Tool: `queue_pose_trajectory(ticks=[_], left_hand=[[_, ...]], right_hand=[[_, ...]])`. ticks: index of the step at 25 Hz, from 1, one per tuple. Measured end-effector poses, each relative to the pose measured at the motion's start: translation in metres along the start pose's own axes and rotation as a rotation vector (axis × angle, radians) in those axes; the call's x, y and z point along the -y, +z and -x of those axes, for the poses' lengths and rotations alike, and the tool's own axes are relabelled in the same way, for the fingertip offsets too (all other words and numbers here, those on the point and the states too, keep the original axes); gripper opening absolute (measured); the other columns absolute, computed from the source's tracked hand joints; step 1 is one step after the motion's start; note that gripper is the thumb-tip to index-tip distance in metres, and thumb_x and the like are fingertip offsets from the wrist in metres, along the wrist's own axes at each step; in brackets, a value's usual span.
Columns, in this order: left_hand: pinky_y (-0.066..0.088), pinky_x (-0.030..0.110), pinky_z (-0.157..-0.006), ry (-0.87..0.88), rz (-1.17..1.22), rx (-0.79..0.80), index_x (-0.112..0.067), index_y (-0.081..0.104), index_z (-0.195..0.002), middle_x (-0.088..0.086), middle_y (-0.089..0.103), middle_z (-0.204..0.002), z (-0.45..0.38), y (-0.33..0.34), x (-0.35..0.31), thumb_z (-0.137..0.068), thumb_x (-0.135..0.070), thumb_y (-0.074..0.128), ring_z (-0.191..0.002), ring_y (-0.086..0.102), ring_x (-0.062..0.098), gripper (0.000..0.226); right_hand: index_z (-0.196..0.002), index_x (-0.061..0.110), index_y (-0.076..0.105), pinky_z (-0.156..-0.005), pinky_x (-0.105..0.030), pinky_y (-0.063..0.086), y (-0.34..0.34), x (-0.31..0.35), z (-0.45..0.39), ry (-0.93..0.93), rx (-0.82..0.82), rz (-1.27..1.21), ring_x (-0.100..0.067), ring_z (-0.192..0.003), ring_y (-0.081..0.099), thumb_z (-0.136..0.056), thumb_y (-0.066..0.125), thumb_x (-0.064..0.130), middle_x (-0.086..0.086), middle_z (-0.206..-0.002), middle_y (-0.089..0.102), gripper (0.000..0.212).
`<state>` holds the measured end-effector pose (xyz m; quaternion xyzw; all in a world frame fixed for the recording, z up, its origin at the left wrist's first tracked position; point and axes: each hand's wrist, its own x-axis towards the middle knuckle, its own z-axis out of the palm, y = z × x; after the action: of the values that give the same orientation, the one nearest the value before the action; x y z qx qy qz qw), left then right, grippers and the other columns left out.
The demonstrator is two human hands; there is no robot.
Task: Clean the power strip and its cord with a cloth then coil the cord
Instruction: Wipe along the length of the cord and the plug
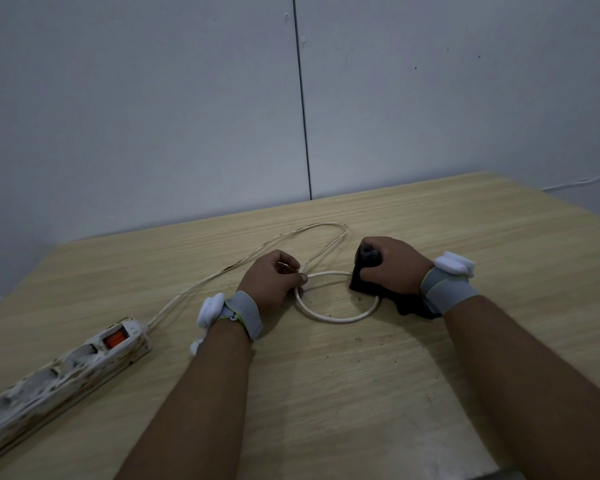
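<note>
A dirty white power strip (pixel 59 375) with an orange switch lies at the lower left of the wooden table (pixel 361 375). Its white cord (pixel 336 319) runs up to the far middle, bends back and forms one loop between my hands. My left hand (pixel 271 280) pinches the cord where the loop crosses itself. My right hand (pixel 392 268) grips a dark cloth (pixel 409 306) wrapped around the cord at the loop's right side. A dark plug-like end sticks out above my right fist.
A grey wall (pixel 187 116) stands right behind the table's far edge. Small dirt specks lie on the wood near the loop. Both wrists wear grey bands with white sensors.
</note>
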<state>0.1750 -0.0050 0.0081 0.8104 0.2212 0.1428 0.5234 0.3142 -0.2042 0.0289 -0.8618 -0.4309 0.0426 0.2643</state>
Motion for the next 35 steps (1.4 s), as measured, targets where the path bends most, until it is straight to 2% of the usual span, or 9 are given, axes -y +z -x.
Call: queue_pose_trajectory(ticks=[6,9,13,18,21,25,28,31,35], left_hand=[[0.049,0.027,-0.057,-0.004,0.090,-0.036,-0.016,0.059,-0.082,0.005,0.072,-0.071,0.000,0.000,0.002,-0.081,-0.002,0.070,-0.058,0.067,0.022,0.018],[0.052,0.030,-0.059,0.006,0.090,-0.043,-0.015,0.059,-0.081,0.003,0.072,-0.067,0.001,0.001,0.001,-0.078,0.002,0.072,-0.055,0.066,0.022,0.023],[0.055,0.040,-0.068,-0.008,0.036,-0.022,-0.016,0.062,-0.086,0.015,0.073,-0.078,0.002,0.002,-0.002,-0.079,0.001,0.071,-0.064,0.066,0.029,0.020],[0.053,0.023,-0.055,-0.039,-0.051,-0.008,-0.014,0.068,-0.094,0.003,0.071,-0.072,0.006,0.004,-0.007,-0.080,-0.002,0.071,-0.052,0.064,0.014,0.018],[0.050,0.017,-0.050,-0.032,-0.092,-0.045,-0.013,0.072,-0.092,0.000,0.069,-0.069,0.007,0.006,-0.009,-0.080,-0.004,0.070,-0.051,0.061,0.011,0.015],[0.046,0.015,-0.054,-0.025,-0.205,-0.099,-0.023,0.075,-0.087,-0.008,0.068,-0.067,0.005,0.009,-0.009,-0.080,-0.015,0.071,-0.057,0.061,0.004,0.012],[0.045,0.019,-0.060,-0.023,-0.229,-0.120,-0.023,0.076,-0.089,-0.010,0.065,-0.065,0.004,0.010,-0.007,-0.080,-0.018,0.070,-0.059,0.060,0.005,0.012],[0.047,0.023,-0.069,-0.004,-0.284,-0.113,-0.021,0.076,-0.095,-0.004,0.067,-0.074,0.003,0.011,-0.006,-0.083,-0.020,0.068,-0.069,0.062,0.013,0.014],[0.044,0.020,-0.065,0.007,-0.298,-0.092,-0.024,0.074,-0.093,-0.008,0.066,-0.073,0.002,0.010,-0.004,-0.086,-0.022,0.067,-0.066,0.059,0.007,0.009]], right_hand=[[-0.093,0.010,0.059,-0.069,-0.028,0.038,0.003,0.000,0.000,-0.001,-0.027,-0.001,-0.027,-0.086,0.055,-0.078,0.069,0.019,-0.009,-0.095,0.061,0.020],[-0.091,0.016,0.059,-0.070,-0.027,0.039,0.002,-0.002,0.003,-0.015,-0.053,-0.083,-0.026,-0.087,0.057,-0.078,0.070,0.016,-0.006,-0.093,0.062,0.017],[-0.090,0.021,0.059,-0.071,-0.026,0.040,0.000,-0.002,0.003,-0.011,-0.164,-0.189,-0.019,-0.085,0.057,-0.078,0.072,0.017,0.000,-0.092,0.063,0.018],[-0.091,0.020,0.070,-0.073,-0.026,0.052,0.000,0.001,0.001,0.065,-0.179,-0.440,-0.009,-0.080,0.067,-0.070,0.082,0.020,0.004,-0.086,0.072,0.023],[-0.086,0.016,0.075,-0.075,-0.032,0.057,0.005,0.012,-0.003,0.087,-0.242,-0.532,-0.015,-0.078,0.070,-0.067,0.084,0.019,-0.002,-0.081,0.074,0.021],[-0.077,0.021,0.071,-0.067,-0.026,0.052,0.011,0.033,-0.016,-0.001,-0.257,-0.426,-0.006,-0.069,0.066,-0.068,0.083,0.023,0.005,-0.074,0.071,0.015],[-0.080,0.017,0.069,-0.069,-0.029,0.051,0.024,0.046,-0.022,-0.051,-0.215,-0.284,-0.015,-0.076,0.066,-0.069,0.081,0.029,0.000,-0.079,0.070,0.019],[-0.082,0.018,0.068,-0.069,-0.025,0.044,0.037,0.050,-0.023,-0.063,-0.246,-0.178,-0.020,-0.082,0.062,-0.069,0.080,0.033,-0.001,-0.084,0.068,0.022],[-0.087,0.017,0.064,-0.071,-0.023,0.039,0.041,0.041,-0.024,-0.003,-0.323,-0.076,-0.026,-0.089,0.061,-0.073,0.076,0.034,-0.005,-0.091,0.068,0.026]])
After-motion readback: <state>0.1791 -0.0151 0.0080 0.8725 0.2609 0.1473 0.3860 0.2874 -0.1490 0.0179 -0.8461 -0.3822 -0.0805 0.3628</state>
